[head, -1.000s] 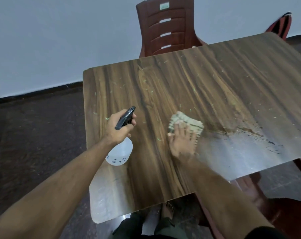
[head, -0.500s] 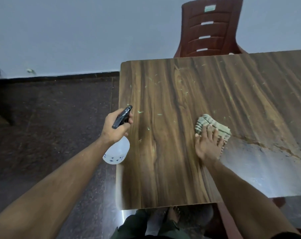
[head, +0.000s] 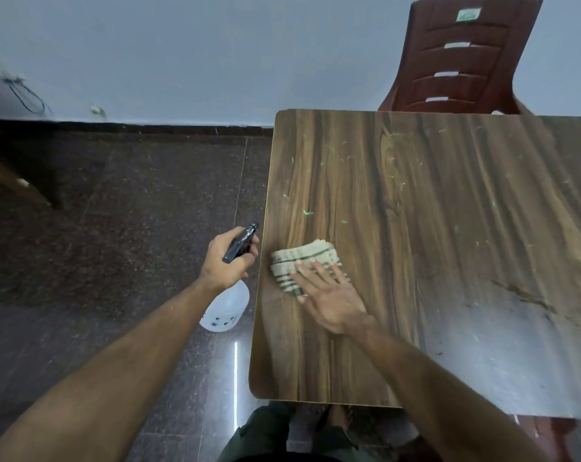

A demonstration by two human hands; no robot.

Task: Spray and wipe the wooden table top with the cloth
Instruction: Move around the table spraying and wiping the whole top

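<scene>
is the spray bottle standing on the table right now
No, the left hand holds the spray bottle in the air beside the table, over the floor, while the right hand presses the cloth on the wood.

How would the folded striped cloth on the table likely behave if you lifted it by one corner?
The cloth would probably droop and unfold: it lies in soft, uneven folds under the flat right hand. It looks light, being thin woven fabric. On the glossy table top it likely slides easily when pushed.
</scene>
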